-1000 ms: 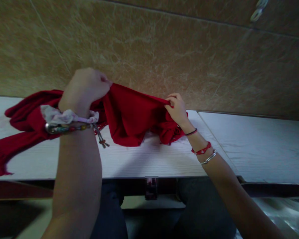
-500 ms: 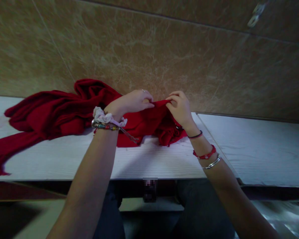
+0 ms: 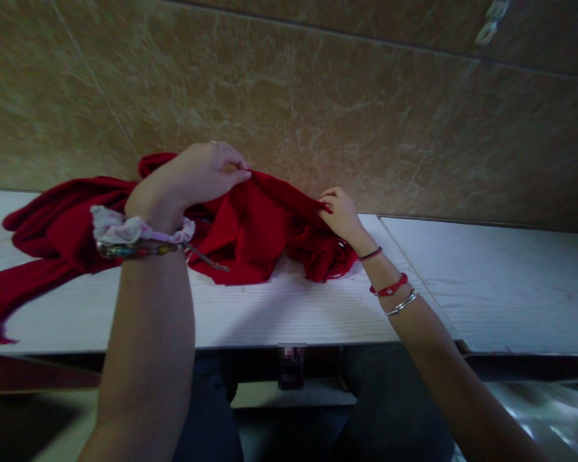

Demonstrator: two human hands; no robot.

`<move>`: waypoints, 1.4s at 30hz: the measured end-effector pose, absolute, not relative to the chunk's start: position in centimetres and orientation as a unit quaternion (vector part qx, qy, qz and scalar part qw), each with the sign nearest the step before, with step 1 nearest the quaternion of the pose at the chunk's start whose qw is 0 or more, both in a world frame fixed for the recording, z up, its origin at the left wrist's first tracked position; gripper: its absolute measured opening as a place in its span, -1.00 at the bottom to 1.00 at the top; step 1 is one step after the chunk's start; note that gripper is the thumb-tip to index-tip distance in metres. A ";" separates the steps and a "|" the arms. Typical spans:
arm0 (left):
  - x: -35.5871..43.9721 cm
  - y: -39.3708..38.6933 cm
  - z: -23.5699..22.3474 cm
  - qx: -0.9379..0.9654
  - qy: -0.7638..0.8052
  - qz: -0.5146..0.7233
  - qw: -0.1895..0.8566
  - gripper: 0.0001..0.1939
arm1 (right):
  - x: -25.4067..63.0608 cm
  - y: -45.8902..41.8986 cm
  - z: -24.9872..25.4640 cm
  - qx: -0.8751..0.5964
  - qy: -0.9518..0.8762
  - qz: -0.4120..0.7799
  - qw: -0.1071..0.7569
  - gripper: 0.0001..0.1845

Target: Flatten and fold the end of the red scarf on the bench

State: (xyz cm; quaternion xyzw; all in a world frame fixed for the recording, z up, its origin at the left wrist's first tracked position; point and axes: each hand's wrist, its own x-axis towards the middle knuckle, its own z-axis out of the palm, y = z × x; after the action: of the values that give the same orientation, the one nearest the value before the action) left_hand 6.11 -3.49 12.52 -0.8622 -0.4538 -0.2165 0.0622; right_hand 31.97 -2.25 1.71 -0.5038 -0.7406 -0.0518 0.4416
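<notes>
A red fringed scarf (image 3: 250,237) lies bunched along the white table, its fringed end trailing at the far left. My left hand (image 3: 207,170) pinches the scarf's upper edge between thumb and fingers and holds it raised near the wall. Farther right, my right hand (image 3: 340,212) grips the same edge, fingers closed on the cloth. Between the hands the edge slopes down to the right, with the cloth hanging in loose folds below. More bunched cloth and fringe sit beneath my right hand. Part of the scarf is hidden behind my left wrist and its white scrunchie (image 3: 130,228).
A brown marbled tile wall (image 3: 289,96) rises directly behind the white table (image 3: 501,289). A seam crosses the tabletop right of my right hand. A whitish fitting (image 3: 491,22) is on the wall at upper right. My legs are below the table's front edge.
My left hand has moved left and slightly up along the scarf, drawing its edge out between the hands. My right hand has stayed nearly in place, a little lower.
</notes>
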 end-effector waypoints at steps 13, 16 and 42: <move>11.9 -3.6 10.1 -0.914 -0.394 -0.092 -0.028 -0.46 | 30.3 -5.2 4.5 -0.471 -0.739 -0.056 0.479 -0.85; 13.5 -3.6 9.9 -0.924 -0.361 -0.127 0.011 -0.66 | 30.6 -5.5 4.8 -0.476 -0.724 -0.067 0.496 -0.85; 8.3 -6.2 14.1 -0.737 -0.504 -0.427 0.142 -0.68 | 34.1 -3.0 3.3 -0.602 -0.664 -0.114 0.429 -0.75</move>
State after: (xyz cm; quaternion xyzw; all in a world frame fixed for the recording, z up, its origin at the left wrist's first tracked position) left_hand 8.25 -6.17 14.05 -0.7374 -0.5036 -0.4271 0.1421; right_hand 34.08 -3.03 3.32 -0.6022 -0.6636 -0.1141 0.4290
